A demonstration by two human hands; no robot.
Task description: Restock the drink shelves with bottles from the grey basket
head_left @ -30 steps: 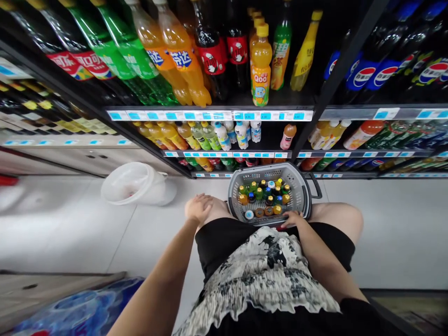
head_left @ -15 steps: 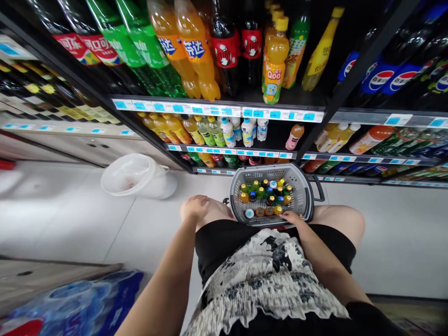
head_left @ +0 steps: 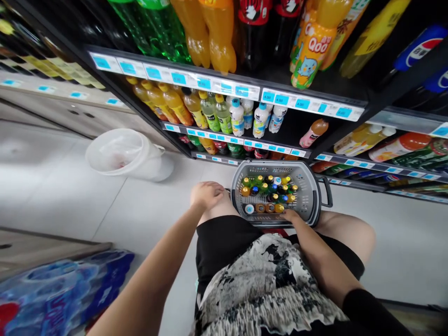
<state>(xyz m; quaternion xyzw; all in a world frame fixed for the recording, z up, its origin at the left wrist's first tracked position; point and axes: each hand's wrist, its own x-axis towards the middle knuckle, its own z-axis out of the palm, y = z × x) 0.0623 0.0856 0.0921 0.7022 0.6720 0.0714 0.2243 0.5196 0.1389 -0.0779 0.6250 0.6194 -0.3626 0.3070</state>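
My left hand [head_left: 209, 194] rests palm down on my left knee, its fingers stretched out and holding nothing. Over the near rim of a grey plastic basket [head_left: 308, 175] reaches my right hand [head_left: 291, 216], open, with its fingertips beside a yellow-capped orange drink bottle [head_left: 279, 208]. Whether the fingertips touch that bottle I cannot tell. Several small bottles stand upright in the basket, with yellow, blue and white caps. Along its near side are a white-capped bottle [head_left: 249, 209] and two brown-topped bottles [head_left: 259, 208]. The basket sits between my knees.
In front stands a black drinks shelf with price strips [head_left: 210, 86]. It holds large soda bottles, small white-capped bottles [head_left: 261, 120] and a lone pink-labelled bottle [head_left: 314, 132]. A white bucket [head_left: 150, 161] is on the floor at left. Blue-wrapped bottle packs [head_left: 70, 289] lie at lower left.
The view has tilted down and come closer to the shelf, so its upper part has slid out of sight. Both hands keep about the same places, on the knee and at the basket's rim.
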